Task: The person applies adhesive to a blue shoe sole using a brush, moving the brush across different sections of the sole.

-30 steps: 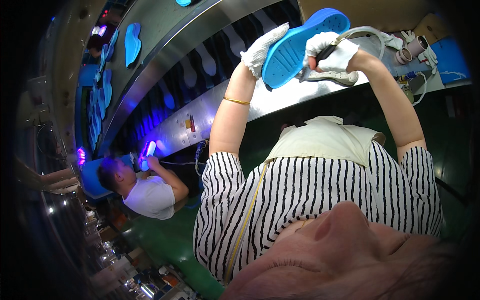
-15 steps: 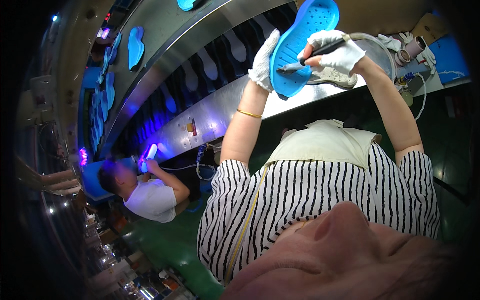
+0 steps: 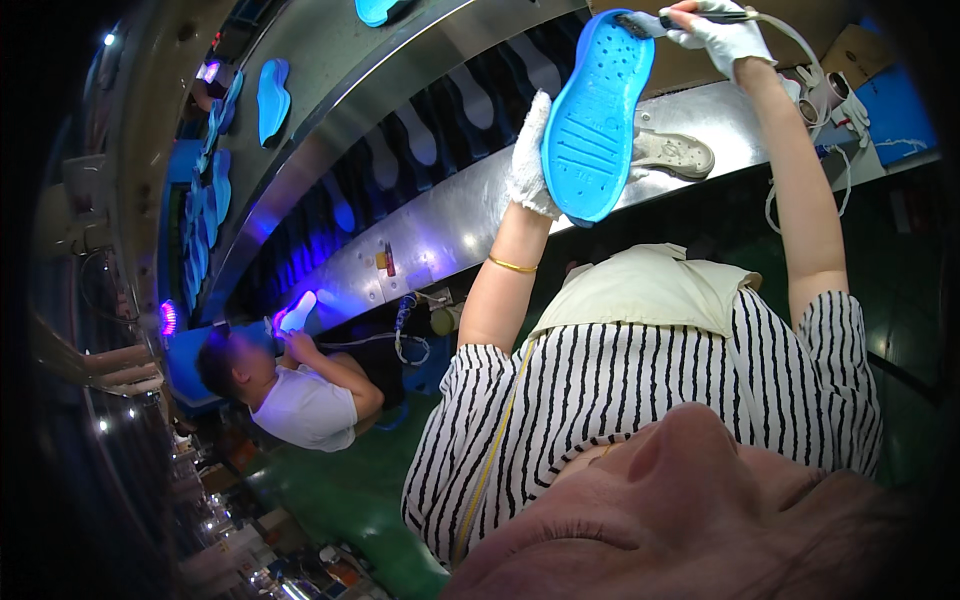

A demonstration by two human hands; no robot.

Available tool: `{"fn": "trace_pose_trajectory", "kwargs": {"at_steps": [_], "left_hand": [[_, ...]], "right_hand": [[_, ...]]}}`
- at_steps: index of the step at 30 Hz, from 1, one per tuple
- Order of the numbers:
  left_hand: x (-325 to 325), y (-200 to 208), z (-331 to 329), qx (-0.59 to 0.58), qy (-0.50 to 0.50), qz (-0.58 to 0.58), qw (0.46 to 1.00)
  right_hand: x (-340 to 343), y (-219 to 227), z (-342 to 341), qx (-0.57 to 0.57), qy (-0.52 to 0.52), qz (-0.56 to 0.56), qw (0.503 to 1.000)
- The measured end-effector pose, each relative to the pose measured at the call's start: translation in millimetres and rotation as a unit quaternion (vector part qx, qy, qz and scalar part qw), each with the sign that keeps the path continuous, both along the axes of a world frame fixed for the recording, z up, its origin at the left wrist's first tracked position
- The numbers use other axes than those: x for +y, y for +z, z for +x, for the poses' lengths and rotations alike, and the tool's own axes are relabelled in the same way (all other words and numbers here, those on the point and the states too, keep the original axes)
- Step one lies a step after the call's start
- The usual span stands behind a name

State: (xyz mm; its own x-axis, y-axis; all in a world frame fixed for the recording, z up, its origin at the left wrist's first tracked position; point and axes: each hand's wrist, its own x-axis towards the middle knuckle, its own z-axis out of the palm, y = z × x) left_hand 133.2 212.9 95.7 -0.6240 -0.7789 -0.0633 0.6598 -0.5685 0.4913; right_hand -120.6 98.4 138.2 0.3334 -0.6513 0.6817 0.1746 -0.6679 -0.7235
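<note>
My left hand (image 3: 528, 158), in a white knit glove, grips the left edge of a blue shoe sole (image 3: 592, 130). The sole is tilted up with its grooved, dimpled inner face showing. In my gloved right hand (image 3: 728, 42) is a brush (image 3: 638, 26) with a dark handle, held between bare fingertips. Its bristles touch the upper right rim of the sole. From the handle's end a clear hose (image 3: 795, 38) runs off to the right. Behind the sole, a beige shoe sole (image 3: 680, 155) lies partly hidden on the metal bench (image 3: 440, 218).
Beyond the bench, a conveyor carries several soles (image 3: 420, 132); more blue soles (image 3: 272, 100) lie on an upper belt. At left a co-worker in a white shirt (image 3: 310, 405) holds a glowing sole (image 3: 298, 312). Tape rolls (image 3: 826, 92) and gloves (image 3: 853, 118) sit at far right.
My right hand has moved the brush from the sole's lower part up to its top right rim. The sole has turned more upright and shifted slightly down and right.
</note>
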Motion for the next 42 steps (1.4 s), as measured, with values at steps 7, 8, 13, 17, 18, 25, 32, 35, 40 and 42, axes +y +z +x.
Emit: {"fn": "trace_pose_trajectory", "kwargs": {"at_steps": [7, 8, 13, 17, 18, 25, 32, 35, 40, 42], "left_hand": [[-23, -36, 1, 0.145, 0.024, -0.026, 0.989], [-27, -46, 9, 0.217, -0.008, -0.051, 0.975], [-12, -35, 7, 0.118, 0.098, 0.033, 0.988], [-13, -29, -10, 0.150, 0.105, 0.016, 0.983], [-14, -29, -12, 0.139, 0.126, 0.011, 0.982], [-16, -36, -1, 0.239, 0.092, 0.023, 0.966], [-21, -38, 6, 0.147, 0.084, -0.004, 0.986], [-17, -29, 10, 0.032, 0.141, -0.023, 0.989], [-9, -8, 7, -0.060, 0.176, -0.052, 0.981], [-14, -12, 10, -0.069, 0.196, -0.067, 0.976]], "right_hand": [[82, -24, 71, 0.180, -0.182, -0.246, 0.935], [96, -26, 79, 0.157, -0.135, -0.212, 0.955], [92, -16, 68, 0.109, -0.108, -0.008, 0.988], [86, -11, 76, 0.093, -0.216, -0.045, 0.971], [90, -11, 84, 0.087, -0.212, -0.058, 0.972], [119, -8, 89, 0.072, -0.059, 0.083, 0.992], [152, -13, 87, 0.111, 0.035, -0.027, 0.993], [133, -9, 67, 0.088, 0.061, 0.056, 0.993], [83, -1, 48, 0.172, -0.063, -0.167, 0.969], [82, -4, 46, 0.211, -0.044, -0.217, 0.952]]}}
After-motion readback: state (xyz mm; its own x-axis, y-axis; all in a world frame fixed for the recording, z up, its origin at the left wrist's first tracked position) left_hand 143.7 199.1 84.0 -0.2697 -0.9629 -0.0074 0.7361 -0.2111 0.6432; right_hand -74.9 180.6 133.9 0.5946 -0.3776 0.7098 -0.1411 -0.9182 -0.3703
